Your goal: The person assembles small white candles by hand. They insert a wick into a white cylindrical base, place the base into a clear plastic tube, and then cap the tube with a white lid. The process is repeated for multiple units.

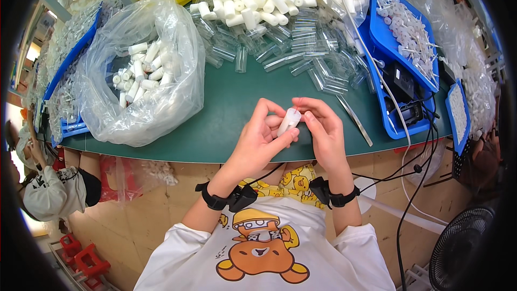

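step: I'm fitting a piece onto a small white tube (pixel 288 121) above the green table (pixel 231 102) edge | left hand (pixel 258 143) grips the tube | right hand (pixel 323 129) pinches its top end | next: likely needs a steady, straight push.

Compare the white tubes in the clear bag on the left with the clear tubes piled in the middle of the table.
The white tubes are opaque; the clear tubes are see-through. The white tubes sit inside an open plastic bag; the clear tubes lie loose on the green table. Both are short cylinders, heaped in jumbled directions, untouched by the left hand or right hand.
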A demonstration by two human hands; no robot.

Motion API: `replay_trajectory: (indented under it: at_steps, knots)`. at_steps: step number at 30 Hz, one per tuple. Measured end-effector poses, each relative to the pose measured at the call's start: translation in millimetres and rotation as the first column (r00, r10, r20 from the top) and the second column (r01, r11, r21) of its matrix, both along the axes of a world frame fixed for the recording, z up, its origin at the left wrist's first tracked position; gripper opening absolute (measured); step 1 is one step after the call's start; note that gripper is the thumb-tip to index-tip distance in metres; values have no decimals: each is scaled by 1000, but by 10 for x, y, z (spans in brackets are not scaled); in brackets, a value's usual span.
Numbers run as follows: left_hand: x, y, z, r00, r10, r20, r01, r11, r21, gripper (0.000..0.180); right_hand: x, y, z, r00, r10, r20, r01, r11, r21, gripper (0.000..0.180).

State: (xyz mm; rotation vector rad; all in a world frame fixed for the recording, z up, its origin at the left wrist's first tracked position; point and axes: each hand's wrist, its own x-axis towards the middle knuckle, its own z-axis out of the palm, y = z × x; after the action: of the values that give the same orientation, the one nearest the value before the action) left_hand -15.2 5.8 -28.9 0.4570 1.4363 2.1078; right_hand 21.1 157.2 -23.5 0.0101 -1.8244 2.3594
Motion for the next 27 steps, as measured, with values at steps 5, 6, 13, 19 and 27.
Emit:
replay_trajectory:
  at_steps: [5, 6, 13, 19, 27]
  knots:
    - [-5, -12, 18, 999, -42, -21, 41, 999, -13, 24, -8, 68, -26, 996, 75, -40, -73, 995, 62, 25]
    - [-6, -14, 22, 999, -37, -22, 36, 999, -12, 25, -8, 74, -25, 996, 79, -45, -76, 995, 56, 26]
    - [-2, -25, 20, 1000, -20, -20, 19, 1000, -20, 25, -7, 83, -2, 989, 126, -78, -120, 990, 73, 29]
    - [-8, -29, -51, 1000, -9, -24, 9, 1000, 1, 24, 0, 76, -3, 985, 136, -109, -124, 986, 115, 34]
    - [0, -52, -7, 997, -71, 24, 71, 997, 29, 23, 23, 64, -70, 987, 66, -146, -44, 988, 147, 27]
